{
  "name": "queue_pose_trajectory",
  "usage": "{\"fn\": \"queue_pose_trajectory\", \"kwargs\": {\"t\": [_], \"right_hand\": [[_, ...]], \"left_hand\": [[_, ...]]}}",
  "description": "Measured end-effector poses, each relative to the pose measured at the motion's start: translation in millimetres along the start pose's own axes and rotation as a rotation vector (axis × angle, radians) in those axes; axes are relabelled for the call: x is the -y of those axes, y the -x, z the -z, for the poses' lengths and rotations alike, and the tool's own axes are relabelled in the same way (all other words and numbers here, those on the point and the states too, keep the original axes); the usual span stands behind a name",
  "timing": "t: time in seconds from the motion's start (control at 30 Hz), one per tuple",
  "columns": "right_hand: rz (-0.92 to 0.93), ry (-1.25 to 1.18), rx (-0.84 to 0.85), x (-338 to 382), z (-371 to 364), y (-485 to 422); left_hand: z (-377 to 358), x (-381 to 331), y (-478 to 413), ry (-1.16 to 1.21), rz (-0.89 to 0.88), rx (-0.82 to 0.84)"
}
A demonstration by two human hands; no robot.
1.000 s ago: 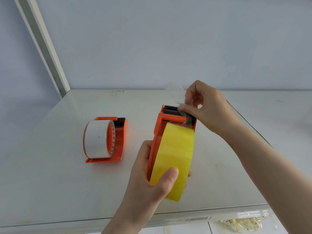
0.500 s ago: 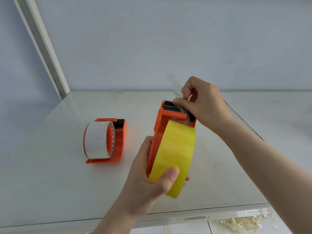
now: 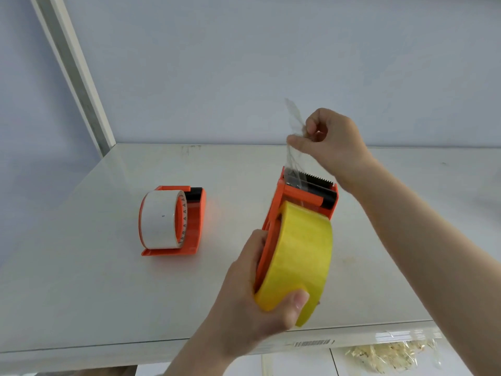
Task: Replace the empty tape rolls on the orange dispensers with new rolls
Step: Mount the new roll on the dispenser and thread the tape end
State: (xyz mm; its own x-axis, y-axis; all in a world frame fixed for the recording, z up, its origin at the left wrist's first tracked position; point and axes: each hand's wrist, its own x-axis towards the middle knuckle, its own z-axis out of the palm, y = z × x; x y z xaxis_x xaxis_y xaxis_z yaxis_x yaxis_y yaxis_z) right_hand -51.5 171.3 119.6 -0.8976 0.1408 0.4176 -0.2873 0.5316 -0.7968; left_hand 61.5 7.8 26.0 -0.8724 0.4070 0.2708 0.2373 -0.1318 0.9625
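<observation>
The orange plastic dispenser (image 3: 298,202) with its yellow tape roll (image 3: 301,256) is gripped by the left hand (image 3: 252,302); the clear, clingy tape strip (image 3: 294,158), at twelve o'clock, is pinched by right-hand fingers (image 3: 298,139); best held by its edge

I couldn't see the dispenser's (image 3: 279,213) far side behind the yellow roll (image 3: 301,256); left hand's (image 3: 252,302) fingers were hidden.

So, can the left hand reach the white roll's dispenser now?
Probably not yet: the left hand grips the yellow roll, though nothing blocks the path to the dispenser.
</observation>
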Motion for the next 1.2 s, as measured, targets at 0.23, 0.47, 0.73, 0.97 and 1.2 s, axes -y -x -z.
{"fn": "queue_pose_trajectory", "kwargs": {"t": [0.23, 0.47, 0.73, 0.97, 1.2], "right_hand": [[-0.447, -0.599, 0.392, -12, 18, 2], [-0.682, -1.136, 0.315, -24, 26, 0], [-0.768, -1.411, 0.300, -28, 33, 0], [-0.263, -0.522, 0.229, -39, 20, 2], [-0.179, -0.060, -0.092, -59, -15, 25]], "left_hand": [[9, -6, 4, 0.029, -0.038, -0.023], [16, -12, 5, 0.167, -0.072, 0.001], [19, -14, 6, 0.259, -0.103, -0.025], [23, -20, 0, 0.302, -0.161, -0.059], [15, -32, -14, 0.362, -0.276, -0.061]]}}
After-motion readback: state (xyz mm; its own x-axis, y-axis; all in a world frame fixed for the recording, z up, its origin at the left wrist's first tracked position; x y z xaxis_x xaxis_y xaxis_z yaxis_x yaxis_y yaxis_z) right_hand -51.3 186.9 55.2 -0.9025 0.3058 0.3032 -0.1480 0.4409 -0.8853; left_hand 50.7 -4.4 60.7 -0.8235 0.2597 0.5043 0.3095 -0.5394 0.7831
